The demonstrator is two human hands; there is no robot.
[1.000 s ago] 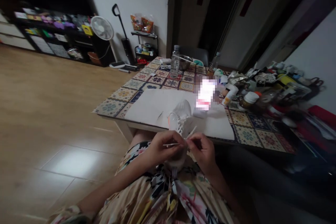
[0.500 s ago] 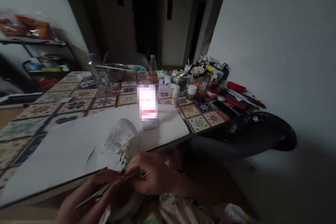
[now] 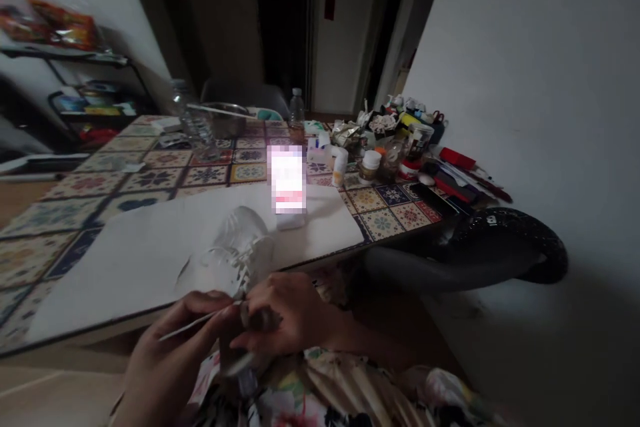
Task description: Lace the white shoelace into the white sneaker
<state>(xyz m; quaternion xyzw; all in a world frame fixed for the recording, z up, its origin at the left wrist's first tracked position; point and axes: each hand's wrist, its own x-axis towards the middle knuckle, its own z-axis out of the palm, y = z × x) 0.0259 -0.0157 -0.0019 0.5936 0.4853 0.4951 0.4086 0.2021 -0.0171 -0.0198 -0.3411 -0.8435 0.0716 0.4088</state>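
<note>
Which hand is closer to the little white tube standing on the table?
The right hand is nearer: it is in front of the table's edge, below and to the left of the white tube. The left hand is farther away, further left and lower in view.

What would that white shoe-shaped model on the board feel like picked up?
The white shoe-shaped model looks hollow and thin-walled, so probably light for its size. Its jagged edge near the right hand suggests it's fragile; squeezing might crush it. It sits on a white board and probably won't roll.
</note>
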